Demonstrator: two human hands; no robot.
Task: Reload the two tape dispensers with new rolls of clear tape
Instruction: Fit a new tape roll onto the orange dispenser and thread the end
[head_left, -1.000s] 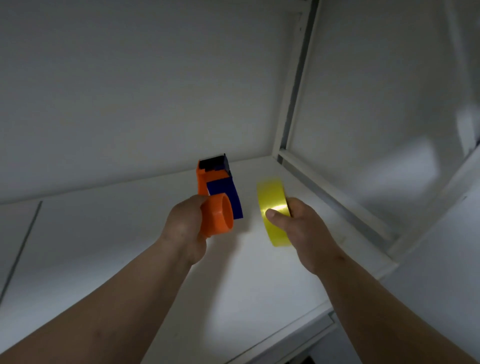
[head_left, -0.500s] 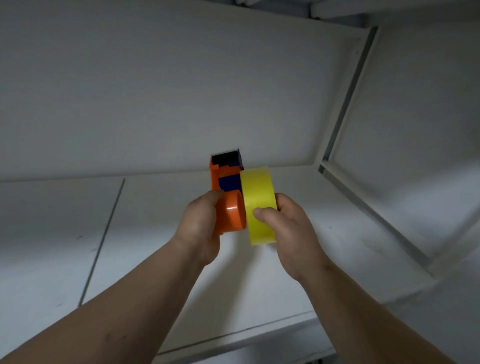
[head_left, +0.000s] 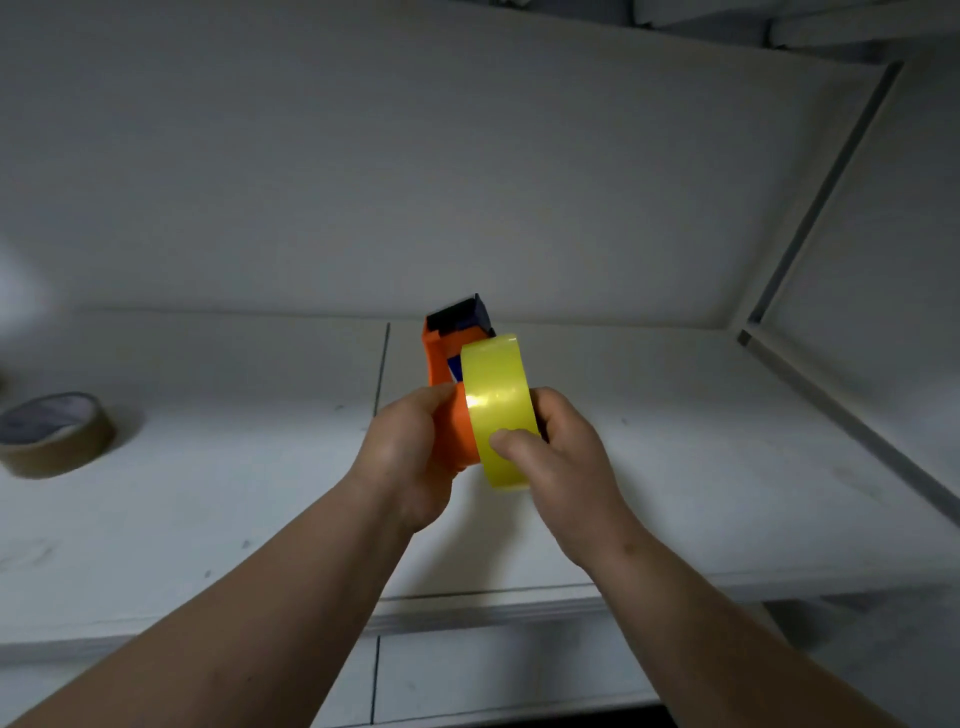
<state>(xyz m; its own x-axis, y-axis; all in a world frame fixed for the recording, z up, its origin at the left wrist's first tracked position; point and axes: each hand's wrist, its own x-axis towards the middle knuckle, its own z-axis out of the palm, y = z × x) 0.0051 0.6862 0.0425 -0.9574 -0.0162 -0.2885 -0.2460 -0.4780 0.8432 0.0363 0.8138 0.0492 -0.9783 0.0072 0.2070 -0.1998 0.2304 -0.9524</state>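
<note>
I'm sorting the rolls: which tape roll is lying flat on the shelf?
The brown tape roll at far left lies flat, untouched. The yellow-tinted roll is held on edge in the right hand, against the orange dispenser.

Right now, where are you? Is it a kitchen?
Probably not. It looks like a plain white work table set against bare white walls, maybe a packing spot: a brown tape roll lies on it, and hands hold a tape dispenser and yellowish tape roll.
</note>
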